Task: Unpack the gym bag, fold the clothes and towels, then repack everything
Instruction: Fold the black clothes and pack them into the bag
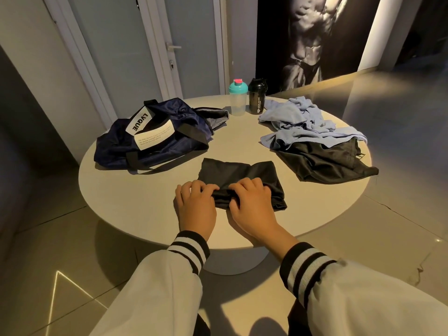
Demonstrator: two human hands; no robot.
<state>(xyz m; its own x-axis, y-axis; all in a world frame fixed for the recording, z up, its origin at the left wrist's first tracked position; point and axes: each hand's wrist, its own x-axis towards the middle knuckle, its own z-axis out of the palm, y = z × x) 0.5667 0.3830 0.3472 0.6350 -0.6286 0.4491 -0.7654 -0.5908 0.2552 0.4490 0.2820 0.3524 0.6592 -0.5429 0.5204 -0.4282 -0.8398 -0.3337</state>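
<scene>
1. Gym bag (150, 139) looks emptied, lying on the left of the table (145, 202).
2. Black garment (237, 175) at table centre, half-folded; fingers of left hand (194, 204) and right hand (252, 204) clamped on its near edge.
3. Blue towel (303, 120) and dark clothes (324, 161) unfolded; repacking not begun.

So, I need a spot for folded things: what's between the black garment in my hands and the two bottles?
Only bare tabletop, in the head view, from the black garment to the teal-lidded bottle and black bottle.
</scene>
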